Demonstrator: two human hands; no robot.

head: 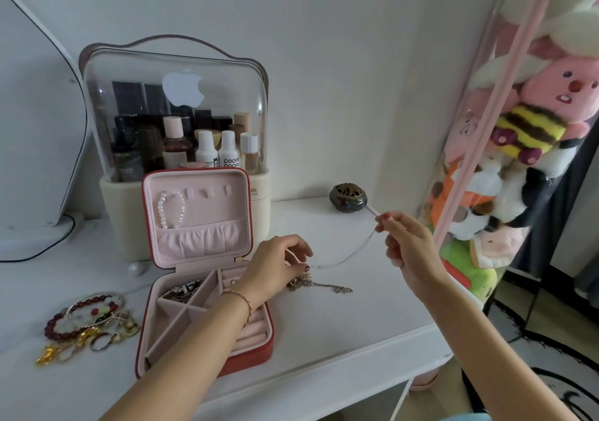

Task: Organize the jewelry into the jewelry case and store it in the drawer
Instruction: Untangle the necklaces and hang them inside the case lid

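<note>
Head view: a thin silver chain stretches between the two hands above the white desk. The right hand pinches its raised end; the left hand pinches the lower end, just right of the one open red jewelry case. One pearl bracelet hangs in the case's lid. One gold chain lies just below the left hand. A heap of bracelets and rings lies left of the case; its count is unclear.

We're in a bedroom at home, at a white dressing table: a clear cosmetics case full of bottles against the wall, a mirror's edge on the left, and a hanging bag of plush toys on the right.
</note>
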